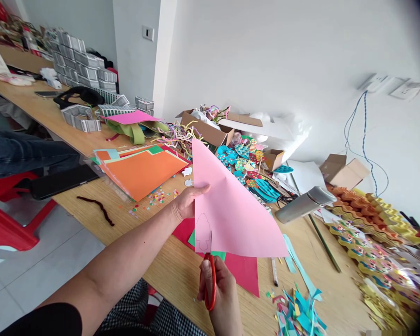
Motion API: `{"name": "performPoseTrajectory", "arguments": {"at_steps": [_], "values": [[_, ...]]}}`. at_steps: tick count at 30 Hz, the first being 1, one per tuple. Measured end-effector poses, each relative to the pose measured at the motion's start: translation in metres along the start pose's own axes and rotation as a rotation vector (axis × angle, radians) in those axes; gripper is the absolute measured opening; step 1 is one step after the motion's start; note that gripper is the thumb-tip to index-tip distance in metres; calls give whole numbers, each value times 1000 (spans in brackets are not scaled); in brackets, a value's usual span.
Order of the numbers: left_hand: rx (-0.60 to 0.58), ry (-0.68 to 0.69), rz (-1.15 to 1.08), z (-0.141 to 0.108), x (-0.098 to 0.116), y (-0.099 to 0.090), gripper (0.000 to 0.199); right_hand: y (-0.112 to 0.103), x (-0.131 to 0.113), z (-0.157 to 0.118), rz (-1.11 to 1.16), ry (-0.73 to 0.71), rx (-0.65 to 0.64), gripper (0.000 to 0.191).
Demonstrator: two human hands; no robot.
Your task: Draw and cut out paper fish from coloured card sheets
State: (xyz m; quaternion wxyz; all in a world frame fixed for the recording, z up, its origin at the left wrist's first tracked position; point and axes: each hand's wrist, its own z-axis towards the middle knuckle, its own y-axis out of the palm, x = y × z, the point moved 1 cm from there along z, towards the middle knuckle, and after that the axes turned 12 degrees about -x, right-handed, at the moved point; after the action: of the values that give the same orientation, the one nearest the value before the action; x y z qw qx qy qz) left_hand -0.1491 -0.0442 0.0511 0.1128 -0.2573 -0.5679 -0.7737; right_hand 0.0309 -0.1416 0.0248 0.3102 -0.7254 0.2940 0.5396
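A large sheet of pink paper [234, 210] is held up by my left hand [189, 201], pinched at its left edge with the thumb in front. Near its lower left corner is a small pencil outline, pointed at the top. My right hand [220, 284] grips red-handled scissors [212, 284], whose blades meet the sheet's bottom edge just right of the outline. Beneath the sheet, red paper [243, 275] and a bit of green paper [219, 255] lie on the wooden table [126, 247].
Orange paper [145, 172] tops a stack on the left, near a dark pipe cleaner [96, 208]. A silver flask [304, 204] stands to the right, beyond cut paper scraps [301, 312]. Egg cartons [374, 256] line the far right. A red stool [12, 214] is beside the table.
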Motion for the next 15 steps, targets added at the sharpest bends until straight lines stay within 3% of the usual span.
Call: {"name": "performPoseTrajectory", "arguments": {"at_steps": [15], "values": [[-18, -20, -3, -1, -1, 3, 25, -3, -6, 3, -2, 18, -4, 52]]}}
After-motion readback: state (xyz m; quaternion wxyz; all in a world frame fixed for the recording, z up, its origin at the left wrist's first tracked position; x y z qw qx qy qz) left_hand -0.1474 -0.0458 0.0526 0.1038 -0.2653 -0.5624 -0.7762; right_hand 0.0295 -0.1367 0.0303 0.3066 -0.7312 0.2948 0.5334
